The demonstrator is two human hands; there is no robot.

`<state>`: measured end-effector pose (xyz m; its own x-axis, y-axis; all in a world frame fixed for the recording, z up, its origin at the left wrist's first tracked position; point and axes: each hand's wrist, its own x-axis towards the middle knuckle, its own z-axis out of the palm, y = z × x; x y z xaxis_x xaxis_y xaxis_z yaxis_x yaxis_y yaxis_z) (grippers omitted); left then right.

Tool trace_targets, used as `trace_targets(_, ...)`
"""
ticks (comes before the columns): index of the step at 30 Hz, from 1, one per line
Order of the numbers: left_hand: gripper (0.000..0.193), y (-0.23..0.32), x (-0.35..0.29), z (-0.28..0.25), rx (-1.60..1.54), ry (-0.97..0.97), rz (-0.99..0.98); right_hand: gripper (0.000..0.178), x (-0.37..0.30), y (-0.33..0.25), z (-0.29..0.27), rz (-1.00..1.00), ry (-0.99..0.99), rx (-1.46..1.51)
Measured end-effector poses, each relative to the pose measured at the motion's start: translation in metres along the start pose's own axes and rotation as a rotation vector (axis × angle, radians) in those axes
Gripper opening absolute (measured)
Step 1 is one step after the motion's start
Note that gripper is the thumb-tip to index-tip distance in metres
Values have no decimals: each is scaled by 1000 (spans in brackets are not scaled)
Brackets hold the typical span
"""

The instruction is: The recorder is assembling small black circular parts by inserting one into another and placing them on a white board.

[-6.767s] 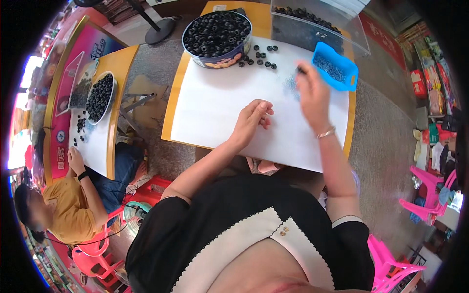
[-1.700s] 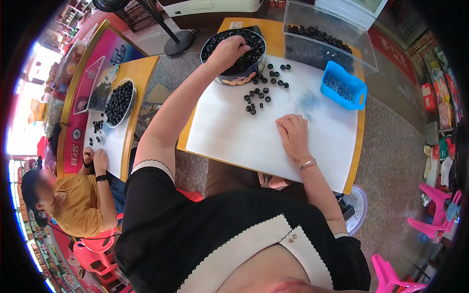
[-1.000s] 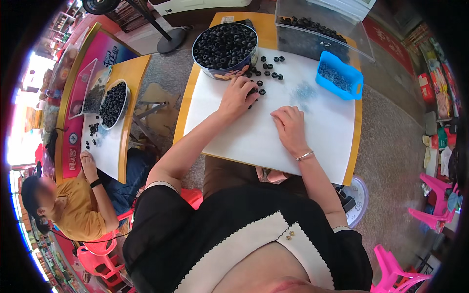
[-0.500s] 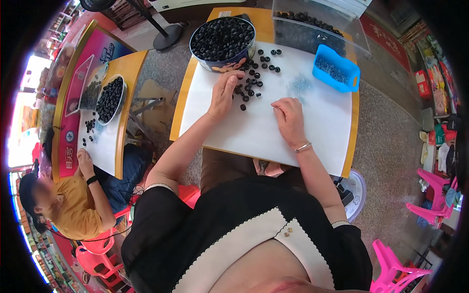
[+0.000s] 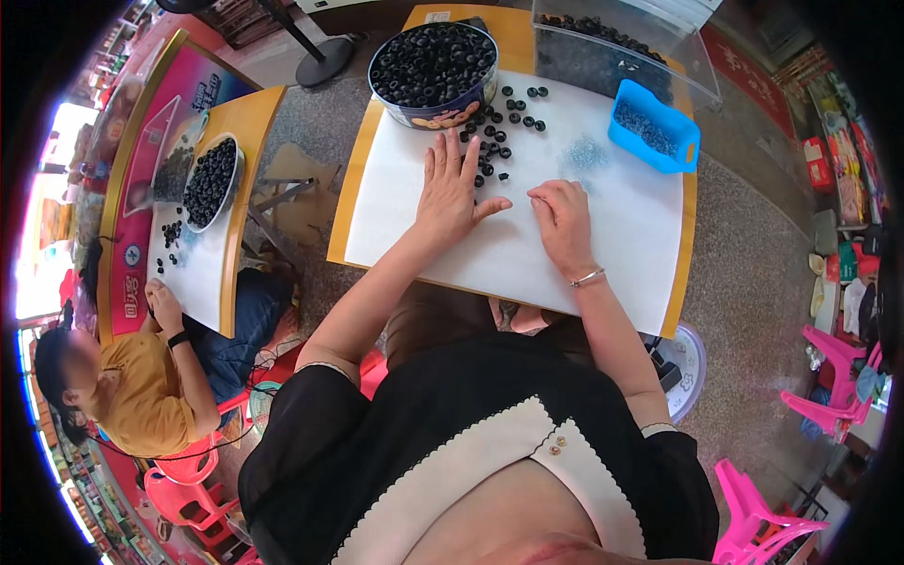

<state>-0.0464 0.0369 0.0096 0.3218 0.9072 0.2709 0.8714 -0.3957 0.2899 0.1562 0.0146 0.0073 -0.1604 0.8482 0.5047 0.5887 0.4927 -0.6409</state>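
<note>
My left hand (image 5: 448, 200) lies with fingers spread on the white sheet (image 5: 386, 202), its fingertips just below a round tub (image 5: 443, 115) heaped with small black ring-like parts. Loose black parts (image 5: 488, 151) are scattered beside those fingers, and the hand covers some of them. To the right, my right hand (image 5: 565, 226) rests on the sheet with fingers curled and thumb pressed against them; whatever they may hold is hidden. Past it lies a thin patch of tiny bluish pieces (image 5: 584, 156). A blue plastic tray (image 5: 676, 162) holds more of these pieces.
A clear bin (image 5: 704, 83) of black parts stands at the table's far right. A co-worker (image 5: 151, 386) sits left at another table (image 5: 252, 113) with a white bowl (image 5: 231, 193) of dark parts. Pink chairs (image 5: 749, 508) stand at right.
My left hand has turned flat, spread its fingers and shifted slightly right and nearer, over the loose parts. The right hand stays nearly where it was, fingers still curled.
</note>
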Motion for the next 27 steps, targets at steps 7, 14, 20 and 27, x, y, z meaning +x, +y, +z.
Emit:
trace_targets(7,82,-13,1,-5,-532,197,-82,7,1,-2,-1,-7,25,19)
trace_targets(14,55,0,-21,-30,-948,438,-389,7,1,-3,-1,-3,81,38)
trace_targets(20,35,10,-48,-22,-390,287,-332,6,3,-19,-12,-7,61,38)
trace_targets(27,30,21,-45,-19,-728,5,-464,11,-13,-34,-23,52,-8,69)
